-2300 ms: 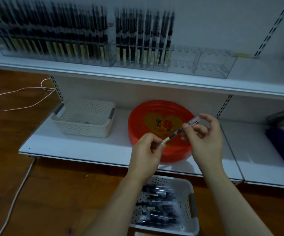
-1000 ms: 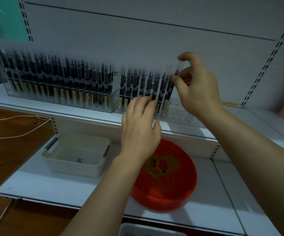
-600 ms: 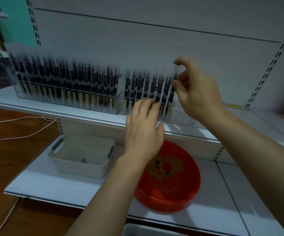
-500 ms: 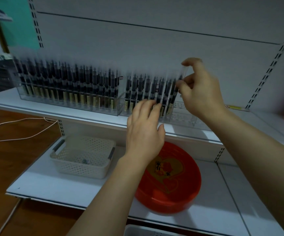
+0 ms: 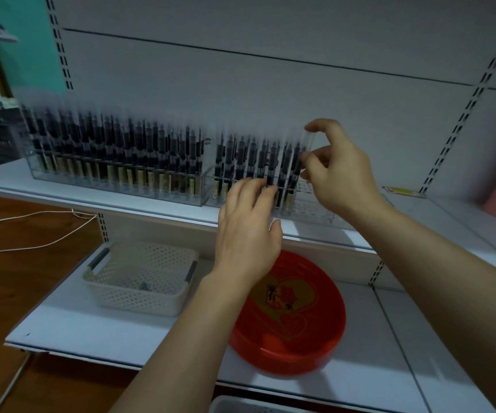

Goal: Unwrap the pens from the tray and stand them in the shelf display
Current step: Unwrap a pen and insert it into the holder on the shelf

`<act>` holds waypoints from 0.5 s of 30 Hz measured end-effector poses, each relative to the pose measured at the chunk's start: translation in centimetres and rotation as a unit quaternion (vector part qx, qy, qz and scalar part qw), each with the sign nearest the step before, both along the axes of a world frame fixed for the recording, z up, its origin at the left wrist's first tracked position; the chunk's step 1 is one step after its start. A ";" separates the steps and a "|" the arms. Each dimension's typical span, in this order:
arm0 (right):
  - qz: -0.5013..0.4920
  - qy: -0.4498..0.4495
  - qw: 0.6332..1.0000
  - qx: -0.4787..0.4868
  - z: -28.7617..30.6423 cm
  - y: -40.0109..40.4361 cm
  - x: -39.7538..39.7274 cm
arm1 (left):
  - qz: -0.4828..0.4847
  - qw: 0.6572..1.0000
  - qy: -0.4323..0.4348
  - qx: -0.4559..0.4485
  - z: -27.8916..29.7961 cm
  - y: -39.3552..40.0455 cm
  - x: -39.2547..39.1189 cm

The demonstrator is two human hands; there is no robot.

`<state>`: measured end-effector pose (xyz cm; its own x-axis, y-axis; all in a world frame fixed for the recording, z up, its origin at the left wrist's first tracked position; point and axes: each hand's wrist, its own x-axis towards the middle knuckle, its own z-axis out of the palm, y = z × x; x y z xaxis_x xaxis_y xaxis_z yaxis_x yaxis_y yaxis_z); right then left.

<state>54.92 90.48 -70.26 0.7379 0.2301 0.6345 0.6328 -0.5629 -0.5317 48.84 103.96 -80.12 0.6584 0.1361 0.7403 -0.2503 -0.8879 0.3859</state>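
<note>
Now, pen upright between right fingers.

Pen now upright at rack's right end, R hand up from lap level.

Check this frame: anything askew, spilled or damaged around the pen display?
Nothing stands out. The black pens stand upright in the clear acrylic display rack, the right hand pinches one clear-capped pen upright, and the round red plastic tray lies flat below.
</note>
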 end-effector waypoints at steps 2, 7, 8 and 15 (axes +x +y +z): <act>0.004 0.008 1.000 -0.006 0.3 0.0 0.0 | -0.004 1.000 -0.003 -0.001 0.0 0.0 0.0; 0.008 0.015 0.999 -0.032 0.4 -0.2 0.0 | -0.010 1.000 -0.016 -0.009 0.0 0.2 0.0; 0.006 0.009 0.999 -0.042 0.4 -0.3 -0.1 | -0.013 1.000 -0.023 -0.012 -0.1 0.2 0.0; -0.021 -0.054 0.998 -0.005 -1.6 -1.5 -2.4 | -0.077 0.987 -0.045 -0.131 0.6 -1.0 -1.4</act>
<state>52.53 89.00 -71.85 0.6742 0.2073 0.7088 0.6623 -0.5944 -0.4561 47.47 103.00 -79.47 0.6201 0.2334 0.7490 -0.4182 -0.7094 0.5673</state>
